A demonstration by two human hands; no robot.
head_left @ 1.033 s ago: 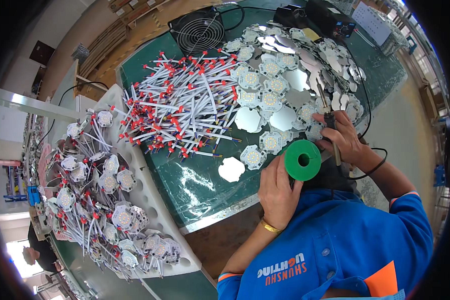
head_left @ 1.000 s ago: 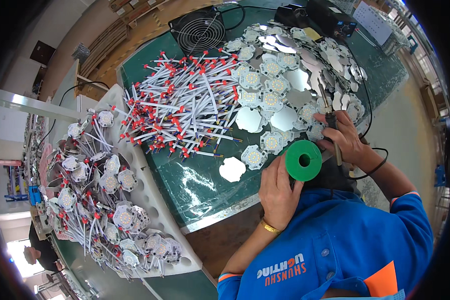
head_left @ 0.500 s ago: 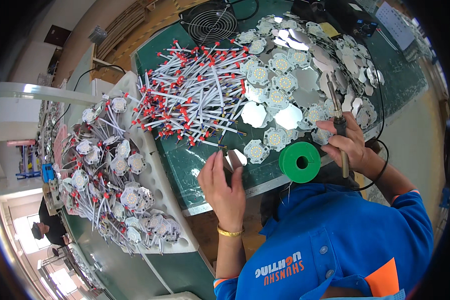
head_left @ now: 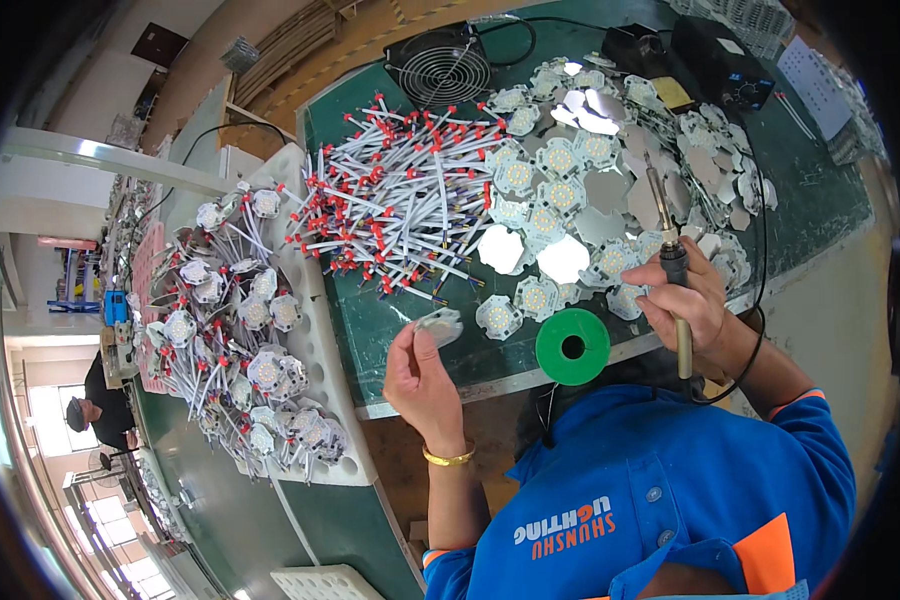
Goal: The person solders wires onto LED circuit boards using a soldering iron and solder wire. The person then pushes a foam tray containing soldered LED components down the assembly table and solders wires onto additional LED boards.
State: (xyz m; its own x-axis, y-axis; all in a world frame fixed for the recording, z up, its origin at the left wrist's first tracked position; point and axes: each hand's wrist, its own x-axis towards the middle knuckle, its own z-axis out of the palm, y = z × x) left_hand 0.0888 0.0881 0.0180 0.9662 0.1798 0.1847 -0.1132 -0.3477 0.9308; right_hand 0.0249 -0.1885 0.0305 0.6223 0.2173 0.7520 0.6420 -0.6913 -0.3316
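Picked up since earlier, 1 board (head_left: 439, 326) pinched in left hand (head_left: 425, 382), partly hidden, right hand (head_left: 698, 307) gripping soldering iron (head_left: 675, 264)

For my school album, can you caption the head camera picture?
Left hand holding a small board, right hand a soldering iron, near red-banded white wires.

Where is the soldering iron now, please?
In the head view, the soldering iron is right of centre, held in the right hand, to the right of the green spool.
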